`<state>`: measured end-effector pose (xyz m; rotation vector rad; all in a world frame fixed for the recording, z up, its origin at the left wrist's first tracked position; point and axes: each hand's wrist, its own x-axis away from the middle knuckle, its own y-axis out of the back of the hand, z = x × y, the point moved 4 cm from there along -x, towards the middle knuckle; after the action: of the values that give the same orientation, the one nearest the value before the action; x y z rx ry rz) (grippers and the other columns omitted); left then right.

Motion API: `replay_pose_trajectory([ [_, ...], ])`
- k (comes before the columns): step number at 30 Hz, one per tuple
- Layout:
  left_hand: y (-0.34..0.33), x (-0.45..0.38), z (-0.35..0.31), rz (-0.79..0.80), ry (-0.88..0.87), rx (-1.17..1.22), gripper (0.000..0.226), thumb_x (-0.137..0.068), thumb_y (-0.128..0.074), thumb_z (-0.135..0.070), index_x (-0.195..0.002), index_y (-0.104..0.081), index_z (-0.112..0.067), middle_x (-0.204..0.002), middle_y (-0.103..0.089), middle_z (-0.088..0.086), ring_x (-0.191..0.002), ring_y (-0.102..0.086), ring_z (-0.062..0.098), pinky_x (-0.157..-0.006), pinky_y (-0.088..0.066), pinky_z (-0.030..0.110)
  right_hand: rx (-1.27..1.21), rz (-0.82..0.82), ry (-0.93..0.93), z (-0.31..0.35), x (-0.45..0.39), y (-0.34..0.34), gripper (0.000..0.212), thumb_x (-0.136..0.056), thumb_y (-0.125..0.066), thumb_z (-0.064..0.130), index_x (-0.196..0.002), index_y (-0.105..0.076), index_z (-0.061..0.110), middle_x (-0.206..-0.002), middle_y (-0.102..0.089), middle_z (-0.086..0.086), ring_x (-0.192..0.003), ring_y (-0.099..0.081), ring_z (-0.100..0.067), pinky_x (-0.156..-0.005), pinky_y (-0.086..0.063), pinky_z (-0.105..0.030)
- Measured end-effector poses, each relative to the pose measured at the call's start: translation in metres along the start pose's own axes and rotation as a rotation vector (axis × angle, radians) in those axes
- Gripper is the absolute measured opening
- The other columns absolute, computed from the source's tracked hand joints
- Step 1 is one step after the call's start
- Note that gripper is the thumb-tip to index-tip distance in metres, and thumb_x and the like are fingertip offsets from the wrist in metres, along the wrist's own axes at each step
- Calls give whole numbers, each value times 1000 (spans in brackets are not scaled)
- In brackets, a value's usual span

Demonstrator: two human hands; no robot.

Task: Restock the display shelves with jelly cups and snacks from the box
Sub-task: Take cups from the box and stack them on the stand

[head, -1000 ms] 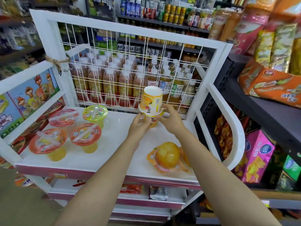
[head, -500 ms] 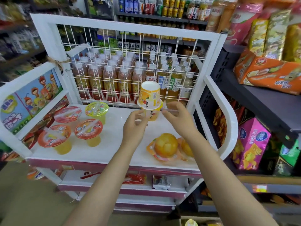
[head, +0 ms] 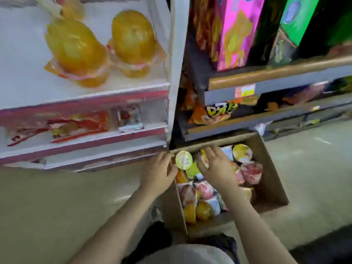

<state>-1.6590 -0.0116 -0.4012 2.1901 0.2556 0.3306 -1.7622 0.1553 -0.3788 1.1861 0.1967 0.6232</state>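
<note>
A cardboard box (head: 272,178) stands on the floor, filled with several jelly cups and wrapped snacks. A green-lidded jelly cup (head: 183,160) lies at its top left corner. My left hand (head: 160,172) is at the box's left edge, fingers against that cup; motion blur hides whether it grips. My right hand (head: 217,168) reaches into the box with fingers spread flat over the packets. Two orange dome-shaped jellies (head: 76,48) sit near the front of the white display shelf (head: 22,73) at upper left.
Lower tiers of the display hold red snack packets (head: 76,126) and a small pouch (head: 129,119). To the right, a store shelf (head: 266,77) carries a pink box (head: 238,31), green packs and a chip bag (head: 215,113). The box sits tight against both units.
My view has dropped from the top shelf to the floor. Both hands left the stacked yellow cups on the shelf and moved down to the box.
</note>
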Motion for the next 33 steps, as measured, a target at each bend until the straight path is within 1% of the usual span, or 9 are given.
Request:
replay_pose_trajectory([
  [3, -90, 8, 14, 131, 61, -104, 56, -93, -53, -47, -139, -50, -14, -145, -44, 7, -126, -50, 30, -96, -44, 40, 54, 216, -79, -61, 16, -60, 55, -98, -49, 41, -143, -45, 11, -144, -47, -14, -134, -43, -38, -104, -42, -51],
  [9, -210, 52, 15, 148, 255, -38, 76, -96, -44, -50, -157, -22, -11, -167, -6, 9, -153, -12, 28, -119, -28, 45, -1, 433, -133, -140, 34, -139, 58, -98, -55, 36, -147, -39, 10, -148, -41, -14, -132, -43, -35, -94, -45, -44],
  [13, -242, 75, 7, 72, 277, -142, 82, -90, -32, -52, -155, -25, -3, -165, -8, 20, -153, -7, 33, -123, -18, 49, -69, 512, -187, -177, 41, -174, 58, -96, -58, 34, -147, -39, 14, -150, -39, -12, -130, -46, -35, -99, -46, -48],
  [17, -263, 91, 6, -27, 279, -255, 80, -95, -40, -47, -156, -19, -1, -164, -11, 22, -153, -8, 34, -124, -16, 48, -212, 578, -337, -204, 45, -206, 70, -94, -63, 31, -154, -28, 16, -149, -36, -16, -124, -52, -37, -95, -46, -41],
  [19, -270, 92, 9, -86, 269, -251, 84, -92, -51, -44, -156, -18, -1, -163, -15, 23, -153, -9, 34, -123, -16, 49, -342, 597, -427, -211, 45, -221, 74, -94, -64, 31, -155, -22, 20, -131, -50, -11, -114, -55, -30, -89, -45, -38],
  [22, -275, 94, 14, -162, 277, -196, 93, -86, -63, -43, -156, -16, -2, -163, -16, 22, -153, -12, 35, -120, -24, 53, -437, 518, -526, -224, 41, -238, 60, -93, -65, 27, -144, -33, 25, -81, -57, 2, -67, -54, -13, -62, -44, -28],
  [26, -275, 98, 17, -205, 354, -136, 98, -85, -61, -48, -154, -15, 3, -162, -12, 27, -152, -11, 40, -117, -29, 55, -482, 470, -591, -231, 37, -245, 57, -90, -71, 32, -137, -40, 22, -87, -59, 5, -74, -56, -11, -57, -41, -23],
  [30, -274, 97, 19, -189, 414, -75, 100, -86, -57, -50, -154, -7, 4, -162, -9, 27, -152, -12, 39, -116, -30, 54, -557, 561, -708, -220, 41, -262, 52, -85, -76, 39, -113, -40, 15, -79, -47, 7, -65, -47, -7, -61, -39, -26],
  [33, -274, 97, 19, -165, 414, -77, 101, -86, -52, -53, -155, -7, 5, -163, -8, 25, -152, -11, 37, -118, -29, 52, -576, 562, -754, -215, 31, -270, 48, -81, -80, 39, -87, -40, 14, -69, -39, 4, -57, -39, -11, -54, -36, -25],
])
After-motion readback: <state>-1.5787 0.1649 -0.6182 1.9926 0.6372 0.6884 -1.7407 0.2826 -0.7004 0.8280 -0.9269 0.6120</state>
